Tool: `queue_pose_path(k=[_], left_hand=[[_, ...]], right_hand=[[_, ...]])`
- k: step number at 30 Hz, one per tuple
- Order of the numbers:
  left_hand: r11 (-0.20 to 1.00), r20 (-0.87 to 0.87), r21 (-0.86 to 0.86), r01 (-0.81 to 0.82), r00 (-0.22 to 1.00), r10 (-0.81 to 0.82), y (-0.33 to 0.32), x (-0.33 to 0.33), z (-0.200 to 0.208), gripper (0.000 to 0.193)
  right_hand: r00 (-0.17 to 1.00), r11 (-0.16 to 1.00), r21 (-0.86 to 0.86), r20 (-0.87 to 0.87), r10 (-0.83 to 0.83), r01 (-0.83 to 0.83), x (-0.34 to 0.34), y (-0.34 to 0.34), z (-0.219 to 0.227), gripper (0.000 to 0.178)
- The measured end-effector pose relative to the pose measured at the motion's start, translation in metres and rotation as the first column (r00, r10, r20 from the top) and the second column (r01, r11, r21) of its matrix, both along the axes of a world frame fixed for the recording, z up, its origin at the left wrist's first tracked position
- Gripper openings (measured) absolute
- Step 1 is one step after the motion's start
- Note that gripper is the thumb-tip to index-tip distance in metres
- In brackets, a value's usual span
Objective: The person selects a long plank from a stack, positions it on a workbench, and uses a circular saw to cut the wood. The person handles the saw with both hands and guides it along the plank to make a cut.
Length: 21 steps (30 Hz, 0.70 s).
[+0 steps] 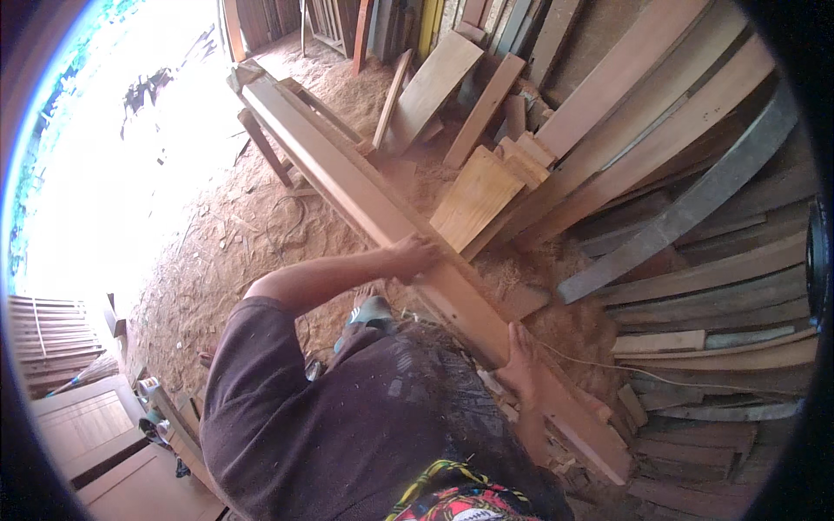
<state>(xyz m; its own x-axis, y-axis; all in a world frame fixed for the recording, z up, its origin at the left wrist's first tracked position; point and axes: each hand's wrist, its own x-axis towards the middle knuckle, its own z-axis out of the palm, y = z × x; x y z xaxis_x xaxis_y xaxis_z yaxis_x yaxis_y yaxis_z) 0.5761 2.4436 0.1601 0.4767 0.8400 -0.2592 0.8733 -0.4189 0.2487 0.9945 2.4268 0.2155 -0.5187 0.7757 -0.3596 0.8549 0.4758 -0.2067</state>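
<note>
Where the left hand [415, 258] meets wood: fingers bent over the top of a long plank [465, 306], near the clock's centre.
Right hand [521, 365]: laid on the same plank, between 4 and 5 o'clock; the undersides are hidden, so I cannot tell whether either hand clenches it.
Long plank: slants from between 10 and 11 o'clock, at a wooden stand [265, 148], down between 4 and 5.
Yellowish board [478, 200]: between 1 and 2 o'clock.
Grey bar [686, 204]: between 2 and 3.
Stacked boards [712, 291]: 3 o'clock.
Sawdust [252, 252]: 9 o'clock.
Wooden panels [91, 425]: 8 o'clock.
</note>
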Motion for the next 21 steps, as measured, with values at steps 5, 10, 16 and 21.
queue_pose_path(k=[5, 10, 16, 21], left_hand=[[0.997, 0.184, -0.074, -0.034, 0.982, 0.047, 0.051, -0.022, -0.024, 0.060], [0.972, 0.120, 0.204, -0.116, 0.988, 0.093, 0.046, 0.002, 0.007, 0.041], [0.992, 0.025, 0.091, -0.089, 0.996, 0.087, 0.057, 0.005, 0.036, 0.043], [0.987, 0.142, 0.108, -0.115, 0.985, 0.099, 0.023, 0.008, 0.058, 0.047]], right_hand=[[0.985, 0.972, -0.219, -0.133, -0.113, 0.082, -0.005, 0.051, 0.017, 0.084], [0.945, 0.921, -0.250, -0.056, -0.321, 0.298, -0.023, 0.049, 0.033, 0.081], [0.973, 0.967, -0.143, -0.070, -0.221, 0.209, -0.012, 0.060, 0.042, 0.073], [0.936, 0.919, -0.265, -0.116, -0.333, 0.293, -0.013, 0.034, 0.065, 0.068]])
